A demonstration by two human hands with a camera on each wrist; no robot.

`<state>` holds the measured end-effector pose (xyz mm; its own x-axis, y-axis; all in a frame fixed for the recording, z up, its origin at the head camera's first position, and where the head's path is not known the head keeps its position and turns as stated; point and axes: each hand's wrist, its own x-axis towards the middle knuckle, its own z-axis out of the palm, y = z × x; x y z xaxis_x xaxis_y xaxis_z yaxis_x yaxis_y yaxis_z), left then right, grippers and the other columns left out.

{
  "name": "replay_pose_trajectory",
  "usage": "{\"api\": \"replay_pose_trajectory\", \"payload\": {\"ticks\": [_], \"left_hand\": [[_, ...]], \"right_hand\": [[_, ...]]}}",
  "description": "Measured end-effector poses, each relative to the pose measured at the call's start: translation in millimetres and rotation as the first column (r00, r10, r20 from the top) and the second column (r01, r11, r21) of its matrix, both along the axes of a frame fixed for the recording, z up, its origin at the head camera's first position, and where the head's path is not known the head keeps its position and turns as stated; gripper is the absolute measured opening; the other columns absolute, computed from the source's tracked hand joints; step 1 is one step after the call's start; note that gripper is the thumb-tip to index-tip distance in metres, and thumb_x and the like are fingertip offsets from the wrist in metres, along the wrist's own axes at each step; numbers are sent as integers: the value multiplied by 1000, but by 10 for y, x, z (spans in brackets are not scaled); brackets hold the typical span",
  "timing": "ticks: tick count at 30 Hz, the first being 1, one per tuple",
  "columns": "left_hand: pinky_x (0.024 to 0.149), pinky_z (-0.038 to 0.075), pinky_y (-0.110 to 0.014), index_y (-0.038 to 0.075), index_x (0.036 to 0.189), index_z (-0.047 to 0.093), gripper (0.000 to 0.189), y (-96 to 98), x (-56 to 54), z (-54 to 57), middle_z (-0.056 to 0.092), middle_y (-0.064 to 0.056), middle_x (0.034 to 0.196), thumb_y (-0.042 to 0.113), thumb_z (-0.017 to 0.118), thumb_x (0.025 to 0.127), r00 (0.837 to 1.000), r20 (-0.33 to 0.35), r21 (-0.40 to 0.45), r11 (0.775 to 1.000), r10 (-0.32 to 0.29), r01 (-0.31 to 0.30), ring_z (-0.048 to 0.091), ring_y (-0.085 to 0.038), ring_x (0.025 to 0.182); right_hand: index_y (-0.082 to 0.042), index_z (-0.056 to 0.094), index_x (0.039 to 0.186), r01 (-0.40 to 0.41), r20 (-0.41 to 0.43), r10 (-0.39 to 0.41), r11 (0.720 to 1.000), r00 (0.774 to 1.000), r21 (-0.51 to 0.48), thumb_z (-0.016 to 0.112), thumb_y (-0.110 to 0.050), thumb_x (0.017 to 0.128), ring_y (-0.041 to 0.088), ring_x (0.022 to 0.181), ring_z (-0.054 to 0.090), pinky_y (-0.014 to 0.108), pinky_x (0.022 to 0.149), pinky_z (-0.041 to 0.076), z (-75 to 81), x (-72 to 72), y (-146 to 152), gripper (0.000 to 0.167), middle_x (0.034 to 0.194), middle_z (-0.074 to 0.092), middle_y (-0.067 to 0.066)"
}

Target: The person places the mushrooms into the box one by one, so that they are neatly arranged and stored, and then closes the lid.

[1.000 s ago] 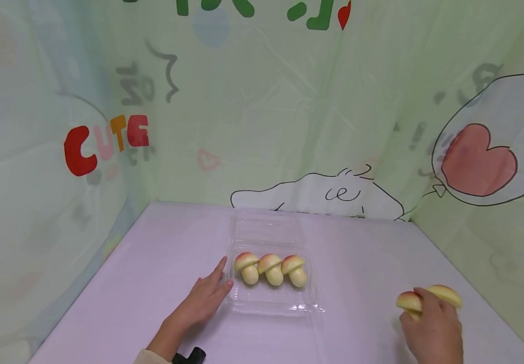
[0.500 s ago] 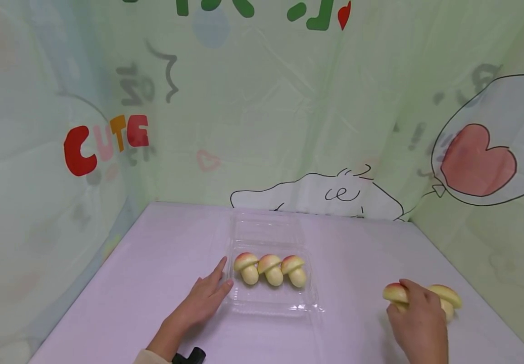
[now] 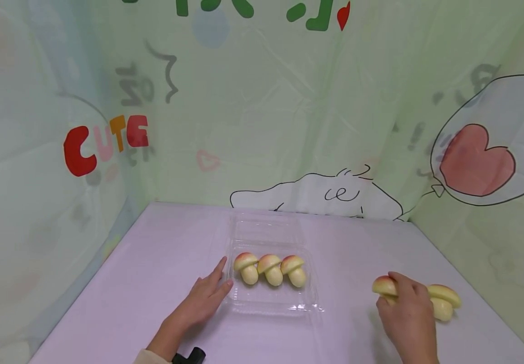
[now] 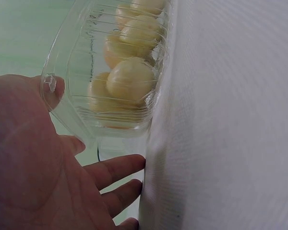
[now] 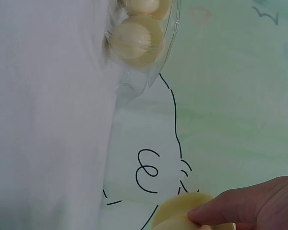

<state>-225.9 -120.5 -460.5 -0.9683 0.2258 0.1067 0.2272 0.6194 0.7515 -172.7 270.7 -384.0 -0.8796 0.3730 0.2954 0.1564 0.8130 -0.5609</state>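
My right hand [image 3: 409, 313] pinches a cream toy mushroom [image 3: 383, 285] with a reddish cap, on the right side of the table; the hand covers much of it. In the right wrist view, the thumb presses on this mushroom [image 5: 175, 213]. Another toy mushroom [image 3: 443, 302] lies just right of that hand. Three more, such as the middle mushroom [image 3: 271, 269], lie in a row in a clear plastic clamshell box [image 3: 271, 299] with its lid laid back. My left hand [image 3: 204, 298] rests at the box's left side, fingers extended; in the left wrist view, its thumb overlaps the rim [image 4: 62, 108].
The box's transparent lid [image 3: 268, 230] lies toward the back edge of the pale table [image 3: 184, 237]. Printed curtains [image 3: 266, 126] stand along the back and both sides. A black object [image 3: 191, 356] shows beside the left wrist at the bottom.
My right hand has moved left with one mushroom, away from the mushroom at the far right, which now shows more fully. The left hand and the box have stayed in place.
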Motion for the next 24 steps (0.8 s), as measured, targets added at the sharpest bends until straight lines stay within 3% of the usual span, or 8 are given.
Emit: {"api": "replay_pose_trajectory", "payload": {"ticks": [6,14,24], "left_hand": [[122,11,-73,11,165,25,67,-4,2,3,52,-26,152,41,47,109,1000,-4,-2,1000,-2,2,40,-45,149],[123,9,-72,12,165,25,66,-4,27,42,52,-27,152,39,47,110,1000,28,11,1000,1,-1,36,-46,150],[123,8,-72,13,166,23,67,-12,16,26,52,-26,153,42,46,110,1000,25,6,1000,-4,4,35,-46,151]], "right_hand": [[2,52,142,-25,0,25,1000,1000,9,61,-2,87,56,128,43,69,105,38,40,-17,-87,57,141,42,35],[1,50,146,-54,31,54,998,998,14,63,-3,90,56,120,45,68,94,44,122,-67,-246,58,144,40,35],[0,55,141,-102,-33,103,995,994,22,64,-2,87,55,115,49,64,90,46,135,-100,-404,54,138,47,32]]}}
